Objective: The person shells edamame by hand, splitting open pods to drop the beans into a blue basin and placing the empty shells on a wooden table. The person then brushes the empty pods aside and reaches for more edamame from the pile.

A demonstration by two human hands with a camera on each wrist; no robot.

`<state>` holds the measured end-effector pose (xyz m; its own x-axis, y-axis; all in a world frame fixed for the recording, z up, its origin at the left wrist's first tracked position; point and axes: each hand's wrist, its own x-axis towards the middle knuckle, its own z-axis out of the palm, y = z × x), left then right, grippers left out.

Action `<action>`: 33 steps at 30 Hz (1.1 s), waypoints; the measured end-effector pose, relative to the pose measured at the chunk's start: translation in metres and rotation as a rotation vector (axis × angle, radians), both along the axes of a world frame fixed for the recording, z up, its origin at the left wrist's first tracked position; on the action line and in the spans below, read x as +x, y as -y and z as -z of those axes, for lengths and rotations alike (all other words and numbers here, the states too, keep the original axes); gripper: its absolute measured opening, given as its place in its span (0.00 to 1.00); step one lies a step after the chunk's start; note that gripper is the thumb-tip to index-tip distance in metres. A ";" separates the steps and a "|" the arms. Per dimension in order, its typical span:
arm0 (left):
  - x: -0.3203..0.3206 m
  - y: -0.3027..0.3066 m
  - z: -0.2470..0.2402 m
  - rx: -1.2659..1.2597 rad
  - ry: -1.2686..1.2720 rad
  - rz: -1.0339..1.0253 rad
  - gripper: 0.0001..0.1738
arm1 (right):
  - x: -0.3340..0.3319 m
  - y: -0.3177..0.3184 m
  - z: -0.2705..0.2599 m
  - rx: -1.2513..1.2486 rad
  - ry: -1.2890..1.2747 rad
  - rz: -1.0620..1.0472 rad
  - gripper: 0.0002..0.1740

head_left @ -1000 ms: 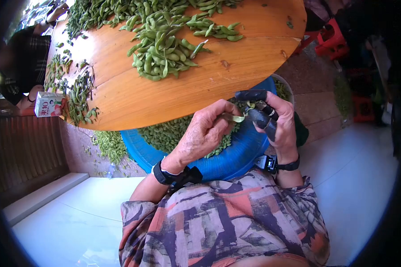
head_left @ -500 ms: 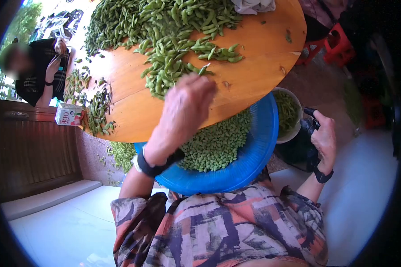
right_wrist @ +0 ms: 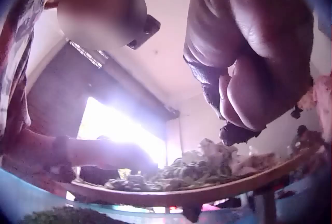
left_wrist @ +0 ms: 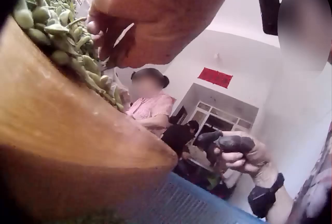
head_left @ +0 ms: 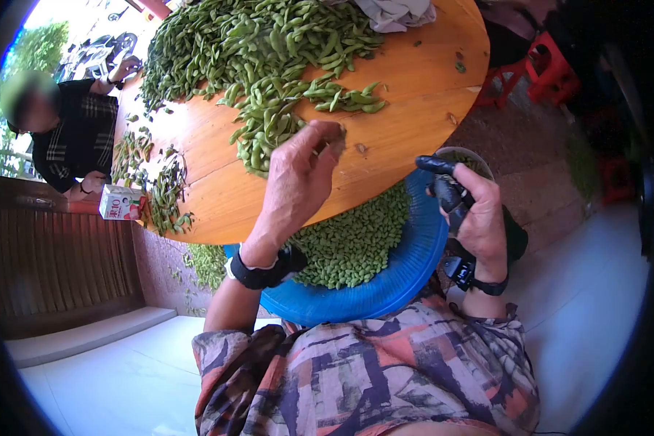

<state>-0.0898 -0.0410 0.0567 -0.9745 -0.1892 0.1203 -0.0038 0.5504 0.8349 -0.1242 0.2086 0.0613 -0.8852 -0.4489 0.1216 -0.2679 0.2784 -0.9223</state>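
Observation:
My left hand (head_left: 298,167) hovers over the near edge of the green bean pods (head_left: 258,138) on the wooden table (head_left: 225,207). Its fingers are curled, and a greenish sliver like a pod (head_left: 341,136) shows at the fingertips. In the left wrist view that hand (left_wrist: 150,16) hangs right beside the heap. My right hand (head_left: 479,218), with black coverings on thumb and fingers, is over the right rim of the blue basin (head_left: 421,247). Its fingers are loosely bent, with nothing seen between them. Shelled green beans (head_left: 356,251) lie in the basin.
A pale bowl (head_left: 483,161) stands behind the right hand. Red stools (head_left: 552,69) are at the right. Across the table on the left sits a person (head_left: 73,131), near a drink carton (head_left: 120,202) and darker pods (head_left: 168,192). A cloth (head_left: 396,13) lies at the far edge.
My hands were together at a pod over the basin, then parted. The left reached to the pods on the table. The right swung out by the pale bowl and has come back over the basin rim.

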 end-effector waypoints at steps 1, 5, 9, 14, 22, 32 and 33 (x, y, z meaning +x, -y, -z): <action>0.004 -0.005 0.003 0.003 0.000 0.005 0.10 | 0.002 0.006 -0.003 0.003 0.000 0.005 0.16; 0.020 -0.040 0.013 0.627 0.177 0.241 0.09 | 0.006 0.023 -0.005 -0.152 0.073 -0.008 0.18; 0.015 -0.055 0.019 0.442 0.073 0.360 0.11 | 0.000 0.016 0.007 -0.047 -0.099 0.027 0.15; -0.016 0.008 0.011 -0.679 -0.335 0.028 0.16 | -0.020 -0.046 0.027 0.290 -0.165 0.388 0.12; -0.033 0.029 0.004 -0.850 -0.205 0.150 0.14 | -0.018 -0.047 0.023 0.334 -0.273 0.354 0.21; 0.031 -0.034 0.019 0.890 0.296 0.135 0.07 | 0.009 0.031 0.016 -0.353 0.581 -0.142 0.15; 0.035 -0.035 0.023 0.893 0.298 0.129 0.07 | 0.010 0.030 0.019 -0.362 0.614 -0.180 0.12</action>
<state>-0.0551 -0.0057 0.0341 -0.9617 0.0197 -0.2736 -0.2680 -0.2804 0.9217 -0.1139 0.1783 0.0419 -0.7582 -0.6193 -0.2042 0.3135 -0.0715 -0.9469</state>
